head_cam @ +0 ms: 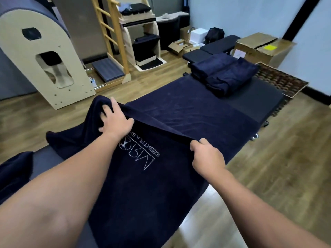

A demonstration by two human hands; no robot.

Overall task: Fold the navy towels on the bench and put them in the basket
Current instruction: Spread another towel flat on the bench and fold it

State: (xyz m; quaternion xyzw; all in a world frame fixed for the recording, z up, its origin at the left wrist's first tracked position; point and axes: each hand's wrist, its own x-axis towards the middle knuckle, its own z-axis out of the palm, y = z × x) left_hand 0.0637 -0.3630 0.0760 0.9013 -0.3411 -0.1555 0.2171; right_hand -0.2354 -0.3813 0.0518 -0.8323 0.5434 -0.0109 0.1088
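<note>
Two hands are in view, the left hand (114, 120) and the right hand (207, 156), both gripping the edge of one navy towel (146, 190) spread over one long worktop (265, 99). That towel carries one white logo (141, 153). At the far end of the worktop sit two piles of folded navy towels, a left pile (211, 66) and a right pile (231, 77); how many towels each pile holds cannot be told. One more piece of navy cloth (14, 169) shows at the left edge. One woven basket (281, 81) stands past the worktop. One large cardboard box (259, 49) sits behind it, and one small open cardboard box (179, 47) farther back. One wooden ladder (111, 33) stands upright.
</note>
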